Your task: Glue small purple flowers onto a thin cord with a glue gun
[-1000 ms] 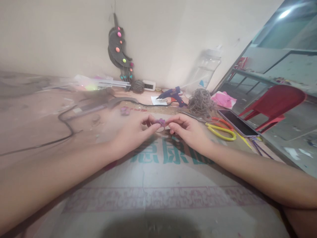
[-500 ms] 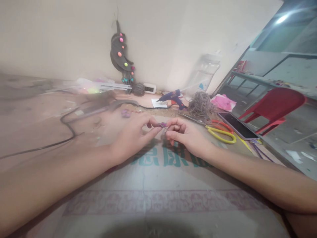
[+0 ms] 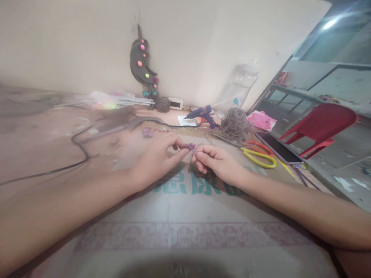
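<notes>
Over the printed cardboard, my left hand pinches a small purple piece between thumb and forefinger. The piece looks like a little flower, but it is too small and blurred for detail. My right hand is closed just to its right, its thumb pressed on the curled fingers. A thin grey strand of yarn runs from the purple piece into those fingers. Another purple flower shape lies on the table behind my left hand.
Behind my hands are a blue glue gun, a tangle of grey yarn and scissors. A phone lies at the right edge. A decorated grey crescent hangs on the wall; a black cable crosses the left side.
My right hand has drawn slightly down and its fingers have curled in tighter, away from the purple piece. My left hand holds nearly the same place.
</notes>
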A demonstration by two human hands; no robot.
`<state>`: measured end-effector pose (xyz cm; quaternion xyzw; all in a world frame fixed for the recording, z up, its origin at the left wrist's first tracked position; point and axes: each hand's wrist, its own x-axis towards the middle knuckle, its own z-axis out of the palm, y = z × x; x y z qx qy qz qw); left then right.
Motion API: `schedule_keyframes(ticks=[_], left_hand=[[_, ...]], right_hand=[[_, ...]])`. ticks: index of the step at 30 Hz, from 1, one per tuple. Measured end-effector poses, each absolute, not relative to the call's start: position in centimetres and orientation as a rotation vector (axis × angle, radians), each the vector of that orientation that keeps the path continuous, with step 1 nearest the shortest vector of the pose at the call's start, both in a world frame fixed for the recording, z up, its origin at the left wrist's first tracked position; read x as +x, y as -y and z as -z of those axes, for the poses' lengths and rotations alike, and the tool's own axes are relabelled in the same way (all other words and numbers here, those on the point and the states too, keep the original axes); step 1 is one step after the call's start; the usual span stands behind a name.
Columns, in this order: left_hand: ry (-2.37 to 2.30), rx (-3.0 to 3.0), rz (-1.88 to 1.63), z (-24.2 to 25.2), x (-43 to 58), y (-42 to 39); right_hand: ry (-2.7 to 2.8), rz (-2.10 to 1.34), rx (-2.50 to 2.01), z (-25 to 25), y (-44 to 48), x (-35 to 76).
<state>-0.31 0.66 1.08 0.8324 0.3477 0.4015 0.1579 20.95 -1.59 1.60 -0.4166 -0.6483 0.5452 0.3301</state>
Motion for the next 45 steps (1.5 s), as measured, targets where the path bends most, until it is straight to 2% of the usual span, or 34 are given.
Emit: schedule_keyframes(ticks=[25,36,45], left_hand=[[-0.947,2.357,-1.105,-1.5,-0.2,-0.3],[-0.911,2.218,-0.956,-1.4,-0.1,-0.6],[-0.968,2.137,-0.969,-2.1,0.0,-0.2]], right_hand=[[1.713,-1.432,-1.099,-1.4,1.4,21.0],[1.66,-1.322,-1.145,-1.7,1.5,21.0],[1.682,-1.302,-1.179,-1.5,1.5,20.8]])
